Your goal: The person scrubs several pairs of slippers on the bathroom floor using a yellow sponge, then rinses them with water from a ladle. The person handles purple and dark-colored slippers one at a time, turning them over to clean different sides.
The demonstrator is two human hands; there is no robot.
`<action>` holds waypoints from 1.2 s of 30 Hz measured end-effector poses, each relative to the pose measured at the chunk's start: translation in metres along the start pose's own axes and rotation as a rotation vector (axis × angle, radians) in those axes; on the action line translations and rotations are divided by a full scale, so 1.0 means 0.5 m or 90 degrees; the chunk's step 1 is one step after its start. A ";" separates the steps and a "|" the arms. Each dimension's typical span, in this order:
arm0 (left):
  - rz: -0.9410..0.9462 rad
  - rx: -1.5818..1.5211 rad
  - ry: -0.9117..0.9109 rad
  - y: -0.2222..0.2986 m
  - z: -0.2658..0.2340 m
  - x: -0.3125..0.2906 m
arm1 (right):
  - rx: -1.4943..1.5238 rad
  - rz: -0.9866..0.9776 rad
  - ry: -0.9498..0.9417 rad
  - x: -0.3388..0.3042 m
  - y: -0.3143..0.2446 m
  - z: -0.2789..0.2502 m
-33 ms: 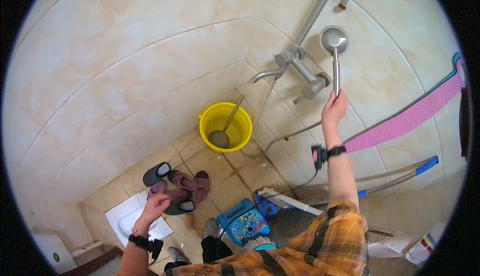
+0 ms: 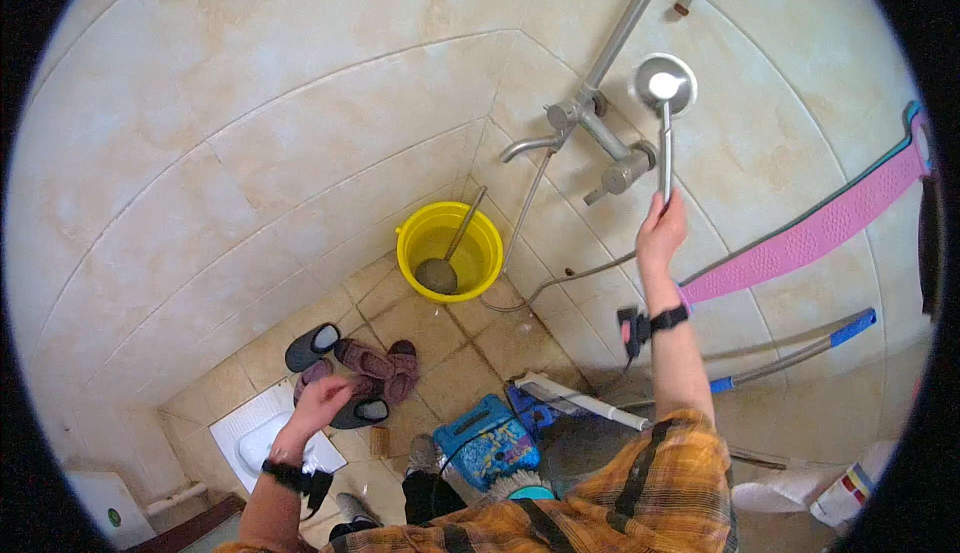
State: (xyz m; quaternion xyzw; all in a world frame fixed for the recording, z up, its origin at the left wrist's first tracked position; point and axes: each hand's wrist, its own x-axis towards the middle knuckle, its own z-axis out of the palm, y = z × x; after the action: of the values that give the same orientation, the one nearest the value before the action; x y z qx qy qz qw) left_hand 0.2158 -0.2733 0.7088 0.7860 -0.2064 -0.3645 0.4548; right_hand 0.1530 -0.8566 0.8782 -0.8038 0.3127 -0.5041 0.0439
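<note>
My right hand (image 2: 661, 233) grips the handle of a silver hand-held shower head (image 2: 664, 89), which is raised in front of the tiled wall. From that hand a grey shower hose (image 2: 577, 273) hangs down toward the floor. To the left of the shower head a metal mixer tap (image 2: 597, 133) with a spout is fixed to the wall. My left hand (image 2: 322, 401) hovers above the slippers, its fingers curled in and nothing visible in them. A yellow bucket (image 2: 404, 265) stands on the floor in the corner, with a long-handled ladle (image 2: 437, 275) leaning inside it.
Several dark and maroon slippers (image 2: 365, 361) lie beside a white squat toilet (image 2: 232, 437). A blue patterned container (image 2: 490, 443) and a scrub brush (image 2: 520, 485) are near my feet. A pink bath mat (image 2: 810, 228) hangs on the right wall, above a blue-ended pole (image 2: 775, 365).
The shower head and my right hand have shifted slightly left, and the head's face catches brighter light. My left hand has moved a little to the right.
</note>
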 end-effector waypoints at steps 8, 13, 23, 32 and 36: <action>0.075 -0.595 0.090 0.312 0.246 0.323 | 0.283 -0.240 -0.307 -0.392 -0.187 -0.012; -0.114 -0.806 0.198 0.228 0.226 0.322 | 0.286 -0.023 -0.482 -0.361 -0.113 0.030; -0.150 -0.794 0.295 -0.014 0.169 0.180 | 0.607 0.451 -0.370 -0.060 0.068 0.231; -0.076 -0.811 0.366 -0.111 0.098 0.128 | -0.091 0.051 -0.294 -0.041 0.104 0.181; -0.119 -0.774 0.382 -0.138 0.096 0.109 | -0.129 0.090 -0.272 -0.041 0.096 0.201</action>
State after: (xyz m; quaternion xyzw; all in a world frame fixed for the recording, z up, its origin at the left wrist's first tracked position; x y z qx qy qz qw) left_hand 0.2141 -0.3014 0.6128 0.4721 0.2389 -0.2201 0.8195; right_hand 0.2091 -0.9085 0.7945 -0.8688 0.4006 -0.2842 0.0631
